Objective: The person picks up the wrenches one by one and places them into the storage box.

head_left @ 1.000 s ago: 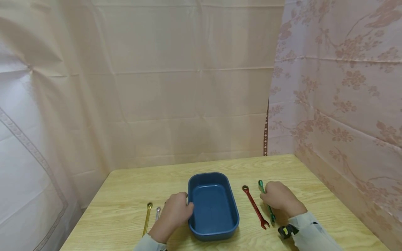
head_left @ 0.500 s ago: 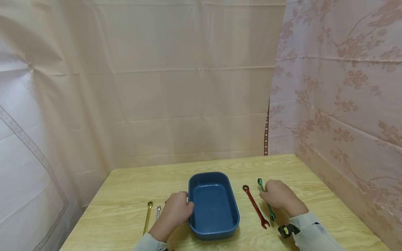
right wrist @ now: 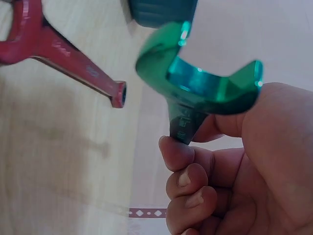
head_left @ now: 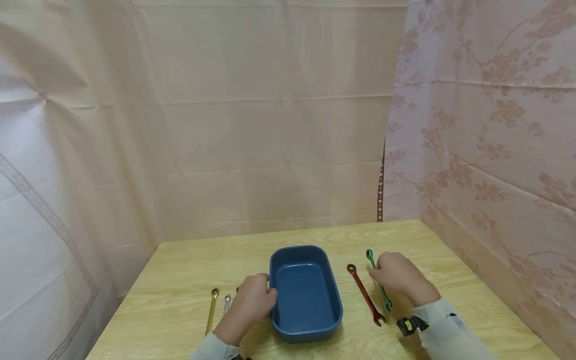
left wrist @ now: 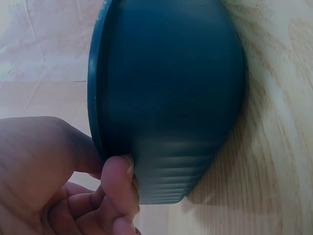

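Green wrench (head_left: 382, 291) pinched in the right hand (head_left: 400, 280), blue bin (head_left: 303, 300) off toward lower centre.
From here it slants, ring end upper left, forked jaw lower right, thumb and fingers closed on its shaft; the red wrench (head_left: 365, 296) lies between, nearly parallel. The left hand (head_left: 254, 298), farther off, grips the bin's left rim.

Wood-grain tbl (head_left: 180, 270) w/ beige curtain (head_left: 270, 135) bhnd, pinkish floral cloth (head_left: 495, 135) on R, whitish cloth (head_left: 31, 235) on L.

Creased beige cloth (head_left: 279, 135) behind a wood-grain table (head_left: 189, 270)
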Available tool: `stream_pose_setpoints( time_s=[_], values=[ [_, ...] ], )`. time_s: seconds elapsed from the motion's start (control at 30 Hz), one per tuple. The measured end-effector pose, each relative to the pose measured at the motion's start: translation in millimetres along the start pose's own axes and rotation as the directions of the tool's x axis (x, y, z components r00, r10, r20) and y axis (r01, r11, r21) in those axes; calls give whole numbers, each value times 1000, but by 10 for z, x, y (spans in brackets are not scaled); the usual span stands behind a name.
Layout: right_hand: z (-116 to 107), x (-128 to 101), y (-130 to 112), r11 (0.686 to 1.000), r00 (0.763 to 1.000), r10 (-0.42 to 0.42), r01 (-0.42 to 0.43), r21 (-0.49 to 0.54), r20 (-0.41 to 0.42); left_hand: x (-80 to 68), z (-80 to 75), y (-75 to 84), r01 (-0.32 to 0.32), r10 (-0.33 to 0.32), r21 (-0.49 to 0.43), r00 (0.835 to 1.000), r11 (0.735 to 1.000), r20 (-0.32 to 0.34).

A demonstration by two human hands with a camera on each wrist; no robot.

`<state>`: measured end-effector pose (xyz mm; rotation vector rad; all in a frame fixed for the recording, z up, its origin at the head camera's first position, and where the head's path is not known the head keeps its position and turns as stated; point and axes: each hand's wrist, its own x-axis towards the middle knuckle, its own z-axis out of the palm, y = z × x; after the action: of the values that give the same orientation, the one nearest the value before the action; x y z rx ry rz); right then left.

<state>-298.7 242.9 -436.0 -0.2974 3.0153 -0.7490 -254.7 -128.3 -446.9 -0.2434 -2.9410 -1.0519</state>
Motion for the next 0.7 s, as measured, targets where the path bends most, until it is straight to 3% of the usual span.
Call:
stream_pose_setpoints(
  time_s=[0.4, 0.7],
  values=[
    [-33, 31, -71, 1000, 1000, 6, -6, -21, -18, -6, 26, -1, -67, 67, 17, 998, 998, 0],
    [-73, 49, -207, 1000, 1000, -14, 14, -25, -17, 3, 28, -18, -73, 74, 29, 997, 997, -26]
  ],
)
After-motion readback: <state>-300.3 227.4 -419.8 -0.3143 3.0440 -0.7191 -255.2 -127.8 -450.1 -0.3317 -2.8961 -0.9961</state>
